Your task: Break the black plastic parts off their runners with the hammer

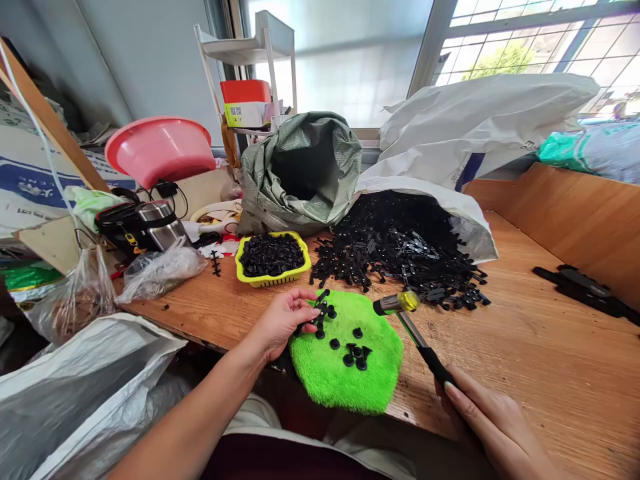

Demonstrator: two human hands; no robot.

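Note:
My left hand point(290, 323) is closed on a small black plastic part point(321, 310) at the left rim of a bright green cloth point(345, 380). Several round black caps point(355, 357) lie loose on that cloth. In my right hand point(485, 413) is a mallet point(420, 340) with a black grip and a head that is black at one end and clear yellow at the other. The mallet's head is raised by the cloth's right side. Fingers partly hide the black part on the left.
Behind the cloth stands a yellow basket point(273, 280) of black caps. A heap of black plastic parts point(395, 247) spills from a white sack point(475, 233). A grey-green sack point(310, 167) stands behind. Bags, a steel flask point(160, 223) and a pink basin point(160, 147) crowd the left.

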